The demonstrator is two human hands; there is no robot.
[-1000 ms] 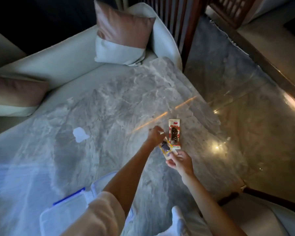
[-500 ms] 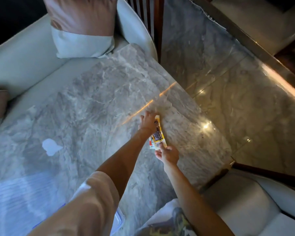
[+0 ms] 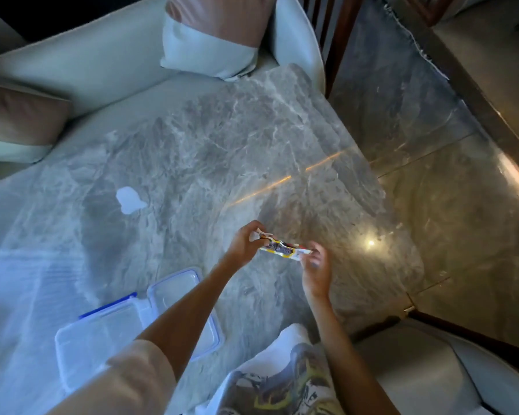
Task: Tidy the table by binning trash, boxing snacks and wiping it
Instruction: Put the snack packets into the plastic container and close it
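Both hands hold a small stack of snack packets (image 3: 282, 250), yellow, white and red, level above the grey marble table (image 3: 210, 151). My left hand (image 3: 244, 242) grips the packets' left end. My right hand (image 3: 316, 266) pinches their right end. A clear plastic box (image 3: 180, 290) with its blue-clipped lid (image 3: 99, 333) beside it sits on the table's near side, partly under my left forearm. A small white scrap of paper (image 3: 129, 199) lies on the table to the left.
A pale sofa (image 3: 81, 64) with two cushions (image 3: 213, 37) borders the table's far side. Glossy marble floor (image 3: 450, 211) lies to the right. A white chair seat (image 3: 432, 378) is at the lower right.
The packets lay on the table with both hands gathering them; now they are lifted off it, stacked and held between both hands, nearer to me. The box has come into view.
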